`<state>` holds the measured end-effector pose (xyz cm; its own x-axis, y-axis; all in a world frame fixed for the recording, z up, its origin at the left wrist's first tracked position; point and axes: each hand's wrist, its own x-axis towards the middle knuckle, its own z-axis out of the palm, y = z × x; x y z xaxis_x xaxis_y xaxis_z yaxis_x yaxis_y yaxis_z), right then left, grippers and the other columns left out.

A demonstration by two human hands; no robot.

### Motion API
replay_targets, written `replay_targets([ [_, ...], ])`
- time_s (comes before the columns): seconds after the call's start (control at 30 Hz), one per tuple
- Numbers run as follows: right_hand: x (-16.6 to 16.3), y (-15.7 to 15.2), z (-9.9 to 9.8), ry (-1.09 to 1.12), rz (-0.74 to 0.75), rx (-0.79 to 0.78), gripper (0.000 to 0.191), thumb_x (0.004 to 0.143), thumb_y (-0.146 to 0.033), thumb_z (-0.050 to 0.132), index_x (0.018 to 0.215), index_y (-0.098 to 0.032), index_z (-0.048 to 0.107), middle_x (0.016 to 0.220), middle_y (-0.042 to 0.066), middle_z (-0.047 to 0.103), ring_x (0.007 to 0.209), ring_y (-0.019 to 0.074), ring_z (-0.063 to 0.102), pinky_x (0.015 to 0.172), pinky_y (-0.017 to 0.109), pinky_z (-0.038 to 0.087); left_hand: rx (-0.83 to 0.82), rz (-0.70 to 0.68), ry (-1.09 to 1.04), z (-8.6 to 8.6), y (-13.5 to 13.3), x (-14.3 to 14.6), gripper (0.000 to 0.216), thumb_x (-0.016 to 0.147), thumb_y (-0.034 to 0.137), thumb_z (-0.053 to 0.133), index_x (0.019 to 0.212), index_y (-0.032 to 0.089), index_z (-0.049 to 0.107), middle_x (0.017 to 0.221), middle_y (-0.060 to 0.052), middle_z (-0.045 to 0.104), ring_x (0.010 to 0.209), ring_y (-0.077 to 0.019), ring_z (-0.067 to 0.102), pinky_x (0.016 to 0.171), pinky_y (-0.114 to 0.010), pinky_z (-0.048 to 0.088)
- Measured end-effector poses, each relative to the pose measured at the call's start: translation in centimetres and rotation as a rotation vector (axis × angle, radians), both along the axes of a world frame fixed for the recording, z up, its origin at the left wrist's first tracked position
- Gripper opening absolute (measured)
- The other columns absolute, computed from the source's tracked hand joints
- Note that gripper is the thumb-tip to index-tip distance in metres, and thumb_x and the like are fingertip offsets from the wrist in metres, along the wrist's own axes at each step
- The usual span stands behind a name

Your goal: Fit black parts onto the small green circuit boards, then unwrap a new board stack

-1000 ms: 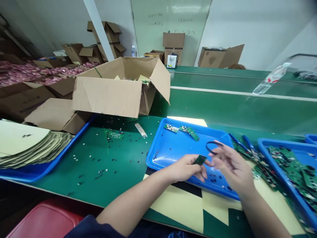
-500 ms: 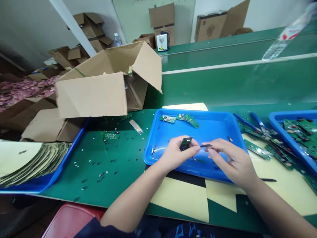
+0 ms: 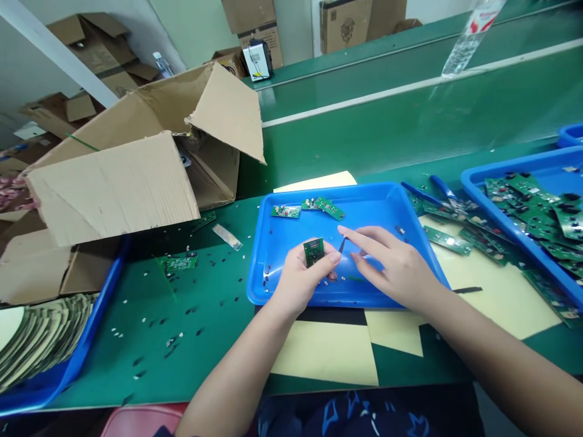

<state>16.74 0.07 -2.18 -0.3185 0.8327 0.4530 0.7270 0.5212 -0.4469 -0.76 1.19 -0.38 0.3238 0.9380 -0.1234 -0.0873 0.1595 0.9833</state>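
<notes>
Over the blue tray [image 3: 387,195], my left hand [image 3: 298,276] is closed around a small green circuit board [image 3: 313,252] standing upright in its fingers. A short, thin black strip [image 3: 343,243] sticks out at the left thumb tip. My right hand [image 3: 394,264] is just to the right, fingers apart, with the index fingertip close to the strip's end; I cannot tell whether they touch. Several more circuit boards [image 3: 330,208] lie along the tray's far side. Tiny dark bits are scattered on the tray floor.
A second blue tray [image 3: 489,168] heaped with boards is on the right, beside blue-handled pliers [image 3: 444,188] and loose boards [image 3: 449,240] on yellow sheets [image 3: 523,303]. An open cardboard box [image 3: 113,188] stands at left. Below it, a tray [image 3: 86,358] holds stacked yellow sheets. A bottle [image 3: 471,39] stands behind.
The right fingers have come off the black strip and spread apart. The board in my left hand has turned more upright, its face towards me. The whole view has swung to the right.
</notes>
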Motion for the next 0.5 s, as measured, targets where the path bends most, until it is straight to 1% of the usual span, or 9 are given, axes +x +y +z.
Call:
replay_targets([
  [0.13, -0.36, -0.25, -0.08, -0.039, -0.002, -0.033, 0.048, 0.088, -0.025, 0.043, 0.136, -0.023, 0.04, 0.107, 0.01, 0.059, 0.083, 0.0209, 0.062, 0.065, 0.032, 0.054, -0.009, -0.018, 0.004, -0.09, 0.15, -0.13, 0.024, 0.073, 0.037, 0.064, 0.068, 0.016, 0.054, 0.054, 0.003, 0.053, 0.051, -0.0097, 0.05, 0.054, -0.023, 0.041],
  [0.27, -0.37, -0.26, -0.38, 0.004, 0.02, -0.072, 0.05, 0.088, -0.024, 0.043, 0.138, -0.022, 0.037, 0.108, 0.01, 0.06, 0.084, 0.0214, 0.062, 0.069, 0.034, 0.054, -0.006, -0.045, -0.022, -0.07, 0.08, -0.19, 0.022, 0.073, 0.035, 0.065, 0.068, 0.016, 0.055, 0.054, 0.003, 0.053, 0.05, -0.0093, 0.05, 0.053, -0.023, 0.042],
  [0.37, -0.05, 0.07, -0.63, 0.092, -0.051, -0.105, 0.055, 0.086, -0.027, 0.046, 0.139, -0.019, 0.033, 0.106, 0.011, 0.062, 0.079, 0.0214, 0.063, 0.068, 0.037, 0.055, -0.003, -0.086, -0.06, 0.21, -0.26, -0.19, 0.023, 0.072, 0.035, 0.067, 0.067, 0.015, 0.055, 0.053, 0.003, 0.053, 0.05, -0.0098, 0.051, 0.053, -0.023, 0.044],
  [0.4, 0.09, 0.18, -0.62, 0.137, -0.071, -0.112, 0.055, 0.086, -0.027, 0.047, 0.138, -0.018, 0.034, 0.105, 0.012, 0.062, 0.076, 0.0211, 0.063, 0.068, 0.038, 0.055, 0.0, -0.095, -0.069, 0.3, -0.39, -0.18, 0.024, 0.072, 0.034, 0.067, 0.067, 0.015, 0.055, 0.053, 0.003, 0.053, 0.05, -0.01, 0.052, 0.053, -0.023, 0.044],
  [0.43, 0.2, 0.27, -0.54, 0.19, -0.071, -0.116, 0.051, 0.086, -0.027, 0.048, 0.135, -0.017, 0.039, 0.104, 0.012, 0.063, 0.075, 0.0205, 0.063, 0.068, 0.038, 0.055, 0.003, -0.097, -0.076, 0.37, -0.49, -0.16, 0.023, 0.072, 0.034, 0.067, 0.067, 0.015, 0.055, 0.054, 0.003, 0.053, 0.05, -0.0099, 0.052, 0.053, -0.022, 0.044],
  [0.5, 0.3, 0.28, -0.2, 0.305, -0.006, -0.119, 0.032, 0.086, -0.024, 0.049, 0.117, -0.017, 0.055, 0.099, 0.01, 0.065, 0.078, 0.0198, 0.064, 0.071, 0.036, 0.054, 0.009, -0.071, -0.093, 0.37, -0.58, -0.08, 0.022, 0.075, 0.032, 0.066, 0.068, 0.015, 0.055, 0.054, 0.003, 0.054, 0.05, -0.009, 0.052, 0.052, -0.022, 0.043],
])
